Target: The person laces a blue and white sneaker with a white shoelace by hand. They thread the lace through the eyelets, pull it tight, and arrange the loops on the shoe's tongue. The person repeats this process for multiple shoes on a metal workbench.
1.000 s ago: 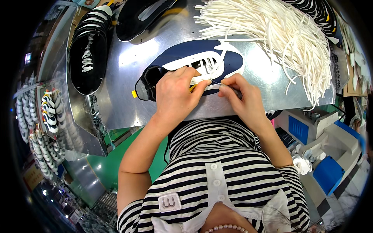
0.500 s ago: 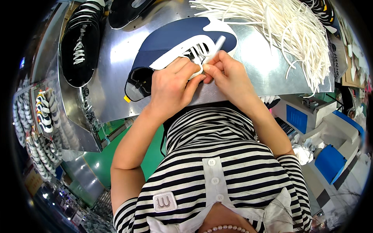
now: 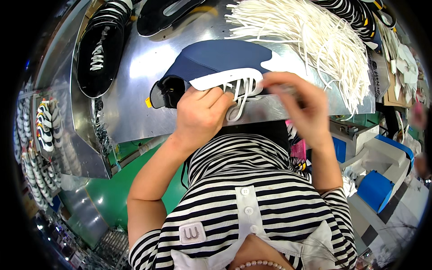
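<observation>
Our left hand point(image 3: 200, 114) grips the blue shoe point(image 3: 216, 63) mid-frame so it stays put on the counter point(image 3: 130, 90); our right hand point(image 3: 299, 101) pinches its white lace point(image 3: 240, 96) to pull.

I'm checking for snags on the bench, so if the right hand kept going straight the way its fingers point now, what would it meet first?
The right hand, blurred, points left along the white lace toward the navy shoe upper. It would probably meet the laced white eyelet panel first, then the left hand holding the shoe. Depth is unclear.
</observation>
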Action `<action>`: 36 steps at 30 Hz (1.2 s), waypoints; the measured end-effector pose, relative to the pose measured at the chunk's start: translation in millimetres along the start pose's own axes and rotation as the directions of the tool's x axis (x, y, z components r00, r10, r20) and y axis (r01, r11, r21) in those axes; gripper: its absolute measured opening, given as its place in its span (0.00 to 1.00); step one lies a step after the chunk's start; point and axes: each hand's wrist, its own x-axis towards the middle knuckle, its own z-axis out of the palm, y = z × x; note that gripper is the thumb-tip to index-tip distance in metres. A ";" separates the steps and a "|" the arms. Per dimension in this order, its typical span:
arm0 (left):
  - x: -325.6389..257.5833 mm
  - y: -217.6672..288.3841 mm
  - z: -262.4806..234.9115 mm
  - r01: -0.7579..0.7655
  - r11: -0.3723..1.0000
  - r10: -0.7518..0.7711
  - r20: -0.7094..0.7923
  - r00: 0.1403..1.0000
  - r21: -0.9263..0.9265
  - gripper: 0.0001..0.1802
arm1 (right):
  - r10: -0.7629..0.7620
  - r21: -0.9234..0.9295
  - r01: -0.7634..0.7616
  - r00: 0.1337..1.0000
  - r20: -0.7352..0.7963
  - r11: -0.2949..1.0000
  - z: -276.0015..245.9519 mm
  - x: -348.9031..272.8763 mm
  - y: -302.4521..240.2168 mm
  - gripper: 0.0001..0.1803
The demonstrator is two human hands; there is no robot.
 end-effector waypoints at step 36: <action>16.3 -6.7 -2.7 0.718 0.663 -0.670 0.261 0.695 -0.212 0.32 | 0.190 0.275 -0.201 0.980 0.066 0.940 54.9 55.8 41.0 0.08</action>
